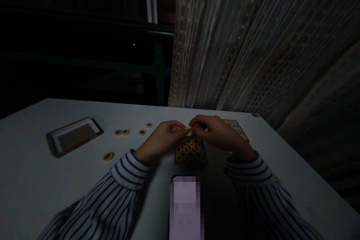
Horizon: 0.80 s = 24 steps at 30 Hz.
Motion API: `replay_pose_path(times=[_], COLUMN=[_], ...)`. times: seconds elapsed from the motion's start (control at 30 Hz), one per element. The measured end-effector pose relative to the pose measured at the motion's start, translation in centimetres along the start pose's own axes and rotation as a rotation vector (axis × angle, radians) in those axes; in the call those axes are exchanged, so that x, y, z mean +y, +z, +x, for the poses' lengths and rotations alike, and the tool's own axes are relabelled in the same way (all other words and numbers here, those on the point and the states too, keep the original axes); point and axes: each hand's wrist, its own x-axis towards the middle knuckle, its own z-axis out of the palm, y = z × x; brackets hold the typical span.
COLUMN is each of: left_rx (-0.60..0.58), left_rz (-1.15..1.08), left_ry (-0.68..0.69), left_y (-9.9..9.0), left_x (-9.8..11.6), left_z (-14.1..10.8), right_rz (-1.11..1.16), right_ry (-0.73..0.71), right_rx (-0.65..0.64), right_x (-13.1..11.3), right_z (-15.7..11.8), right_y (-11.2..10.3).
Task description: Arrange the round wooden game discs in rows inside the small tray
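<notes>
Between the fingertips of both hands is a round, pale Chinese chess piece [189, 131] with a dark character on its face. My left hand [164, 137] pinches it from the left, thumb and index finger closed on its edge. From the other side my right hand [215, 133] meets it with bent, closed fingers. Just below the hands lies a box of chess pieces [191, 162], its pieces set in rows with red and dark characters. The far part of that box is hidden behind my hands.
Several loose chess pieces [142, 132] lie left of my hands on the white table [78, 180]. An open, shallow tray [75, 137] rests farther left. Close to me is a phone [186, 210] with a blurred screen. A printed card [235, 127] lies beyond my right wrist; a curtain [225, 45] hangs behind.
</notes>
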Motion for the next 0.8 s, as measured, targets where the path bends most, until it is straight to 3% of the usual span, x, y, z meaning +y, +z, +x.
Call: replay_pose_path(times=[0.8], left_rx=[0.018], left_rz=[0.074], left_ry=[0.052], left_y=[-0.2], left_x=[-0.77], left_z=[0.29], right_rz=[-0.056], right_ry=[0.009], right_rx=[-0.051], right_x=[0.17], right_z=[-0.16], right_y=[-0.2])
